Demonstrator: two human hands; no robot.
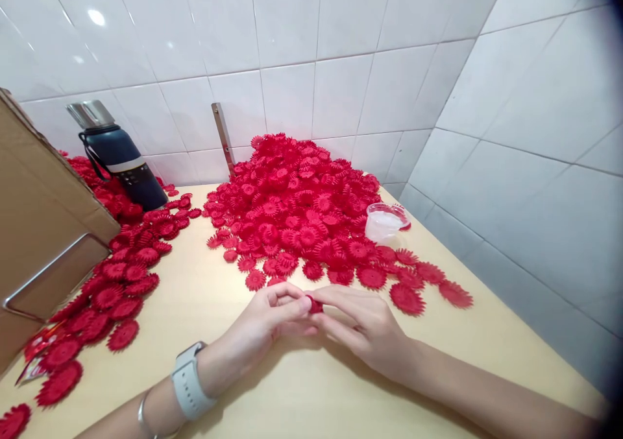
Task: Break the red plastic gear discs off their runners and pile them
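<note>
Just in front of the big heap of red toothed plastic flower discs, the left hand and right hand both pinch one small red plastic piece; firm, fingertip-close grips probably work best.

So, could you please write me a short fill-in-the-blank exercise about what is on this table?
1. Both hands, the left hand and the right hand, pinch one small ____ piece between the fingertips.
2. The smartwatch sits on the ____ wrist.
3. The clear plastic cup stands at the ____ edge of the big pile.
4. The dark flask has a ____ lid.

Missing words: red; left; right; silver
</note>
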